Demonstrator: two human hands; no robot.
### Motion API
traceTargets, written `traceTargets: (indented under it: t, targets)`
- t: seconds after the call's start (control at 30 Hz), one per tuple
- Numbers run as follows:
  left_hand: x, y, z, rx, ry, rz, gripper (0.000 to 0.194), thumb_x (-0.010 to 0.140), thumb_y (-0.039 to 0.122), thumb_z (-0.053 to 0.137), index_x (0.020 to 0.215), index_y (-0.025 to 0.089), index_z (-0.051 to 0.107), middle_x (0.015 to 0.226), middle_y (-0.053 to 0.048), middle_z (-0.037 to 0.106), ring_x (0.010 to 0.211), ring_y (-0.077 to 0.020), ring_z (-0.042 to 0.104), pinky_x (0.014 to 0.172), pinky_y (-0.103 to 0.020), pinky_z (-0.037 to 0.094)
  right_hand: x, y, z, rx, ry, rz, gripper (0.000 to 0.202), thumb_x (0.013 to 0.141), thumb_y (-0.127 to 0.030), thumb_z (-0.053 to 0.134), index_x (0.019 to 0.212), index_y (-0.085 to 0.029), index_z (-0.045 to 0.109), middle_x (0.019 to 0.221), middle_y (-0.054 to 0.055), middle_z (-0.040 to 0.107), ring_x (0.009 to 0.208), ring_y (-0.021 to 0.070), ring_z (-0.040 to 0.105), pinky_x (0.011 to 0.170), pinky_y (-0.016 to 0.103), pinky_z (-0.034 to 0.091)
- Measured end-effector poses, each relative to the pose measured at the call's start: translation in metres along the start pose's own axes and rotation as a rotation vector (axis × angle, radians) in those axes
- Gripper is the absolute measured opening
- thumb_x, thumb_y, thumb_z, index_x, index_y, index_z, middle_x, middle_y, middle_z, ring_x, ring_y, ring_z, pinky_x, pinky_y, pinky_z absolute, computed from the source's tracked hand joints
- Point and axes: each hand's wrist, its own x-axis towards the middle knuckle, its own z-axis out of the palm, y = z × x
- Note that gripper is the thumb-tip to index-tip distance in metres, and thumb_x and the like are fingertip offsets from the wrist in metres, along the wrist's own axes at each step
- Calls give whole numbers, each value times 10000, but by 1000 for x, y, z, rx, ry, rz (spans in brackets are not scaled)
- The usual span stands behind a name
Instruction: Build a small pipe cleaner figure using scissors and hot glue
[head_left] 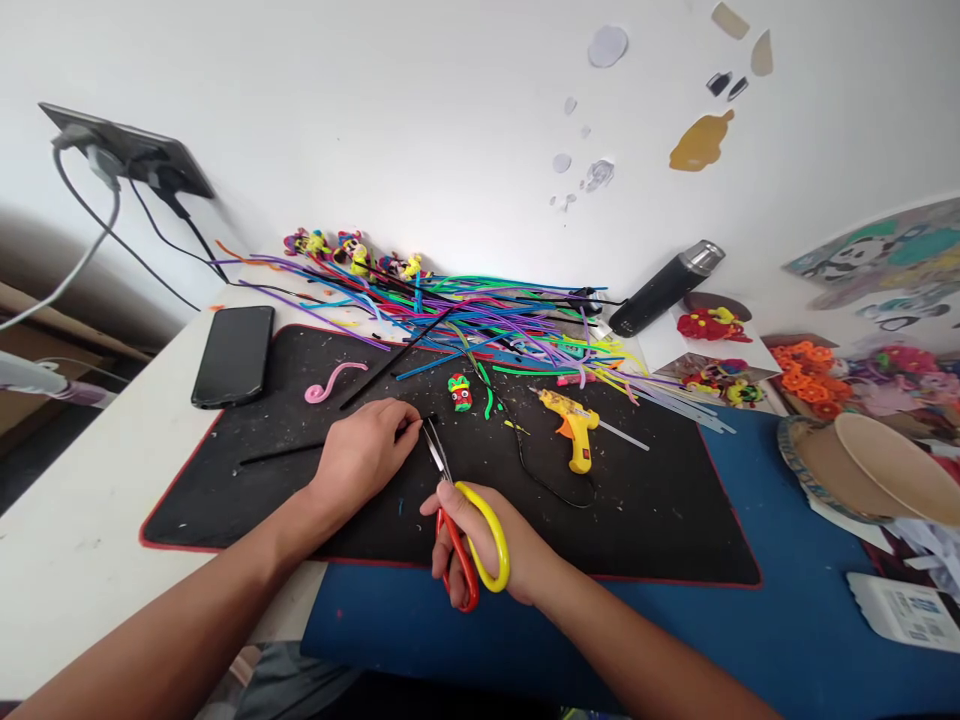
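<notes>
My left hand (367, 445) pinches a black pipe cleaner (281, 454) above the mat (637, 530); my right hand (480, 520) grips scissors (499, 540) by its tip. The googly-eyed figure (460, 394) and pink curl (319, 391) look shaped; this cut seems unfinished.

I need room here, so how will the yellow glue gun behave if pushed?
The yellow glue gun would probably slide rather than roll, since it lies on its side. Its protruding glue stick might snag, and the black cord beside it could drag.
</notes>
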Motion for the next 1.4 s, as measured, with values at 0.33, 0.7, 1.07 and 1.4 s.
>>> traceTargets:
  t: [0.33, 0.7, 1.07, 1.4]
  targets:
    - [-1, -2, 0, 22, -22, 17, 222, 999, 314, 538, 944, 231, 737, 973, -44, 790, 923, -259, 740, 708, -335, 498, 5, -6, 1, -16, 4, -31, 673, 930, -805, 542, 1178, -181, 585, 536, -21, 627, 370, 182, 586, 358, 248, 462]
    - [-2, -2, 0, 3, -15, 26, 234, 999, 317, 527, 937, 235, 737, 972, -38, 788, 911, -245, 736, 707, -330, 500, 4, -8, 2, -86, 11, -90, 590, 950, -772, 554, 1053, -192, 589, 510, -77, 549, 341, 138, 546, 368, 212, 422]
    - [-2, -4, 0, -5, -17, 21, 227, 998, 327, 524, 923, 237, 719, 962, -32, 787, 894, -238, 731, 704, -329, 481, 8, -6, -2, -88, 11, -83, 546, 974, -728, 570, 1050, -189, 603, 526, -81, 560, 341, 118, 548, 354, 194, 424]
    - [-3, -5, 2, -13, -10, 18, 262, 995, 358, 496, 931, 242, 722, 976, -41, 793, 889, -229, 730, 724, -312, 499, 8, -6, 0, -93, 25, -87, 553, 975, -738, 556, 1048, -191, 594, 522, -83, 553, 331, 114, 531, 354, 195, 413]
